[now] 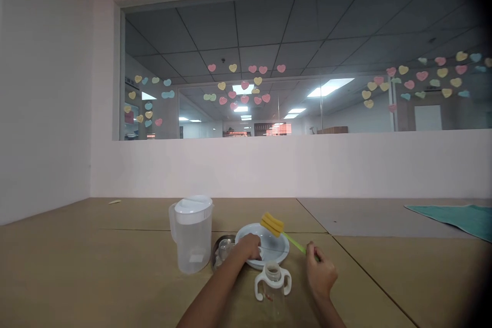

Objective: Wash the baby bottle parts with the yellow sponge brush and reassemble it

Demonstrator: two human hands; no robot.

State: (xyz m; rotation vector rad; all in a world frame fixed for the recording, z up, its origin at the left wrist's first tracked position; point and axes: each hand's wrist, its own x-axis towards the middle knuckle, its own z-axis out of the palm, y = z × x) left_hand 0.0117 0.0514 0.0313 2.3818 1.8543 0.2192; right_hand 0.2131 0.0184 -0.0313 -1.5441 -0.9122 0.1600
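Observation:
My right hand point(322, 271) is closed around the green handle of a sponge bottle brush point(272, 224). The brush's yellow sponge head is raised over the far right rim of a white basin point(282, 261). My left hand point(249, 247) reaches into the basin's left side with its fingers curled down. Something whitish shows by those fingertips, but I cannot make out what it is. Between my forearms a clear baby bottle point(272, 287) with two white side handles stands upright, its mouth uncovered. No cap or teat sits on it.
To the left stands a clear plastic pitcher point(194, 246) with a white lid. A metal bowl point(214, 253) holding clear parts is partly covered by my left arm. A teal cloth point(457, 218) lies at the far right of the table, below a windowed wall point(269, 166).

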